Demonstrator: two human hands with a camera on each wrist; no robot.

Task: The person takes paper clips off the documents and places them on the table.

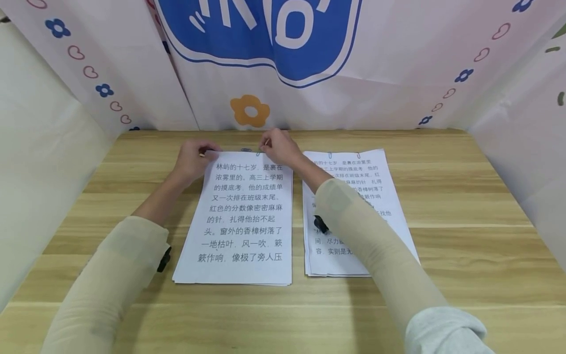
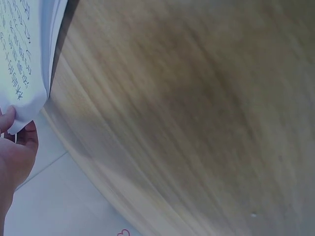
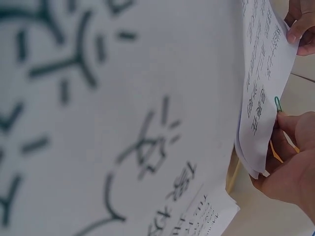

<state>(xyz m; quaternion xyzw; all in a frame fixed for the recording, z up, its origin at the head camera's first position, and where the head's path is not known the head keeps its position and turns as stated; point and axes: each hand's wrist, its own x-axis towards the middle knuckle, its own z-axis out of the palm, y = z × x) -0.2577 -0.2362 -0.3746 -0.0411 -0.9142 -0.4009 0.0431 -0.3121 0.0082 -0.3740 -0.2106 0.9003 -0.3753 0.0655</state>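
A stack of printed paper sheets lies on the table, left of centre. My left hand holds its top left corner; in the left wrist view the thumb is on the face of the sheets and the fingers are behind. At the top edge, my right hand pinches the end of a green paper clip, which sits on the paper's edge. The right fingers are partly hidden behind the sheets. Just beyond the top edge lies a dark blue paper clip.
To the right, under my right forearm, is a second printed stack with a blue paper clip and a red paper clip on its top edge. A printed cloth hangs behind the wooden table.
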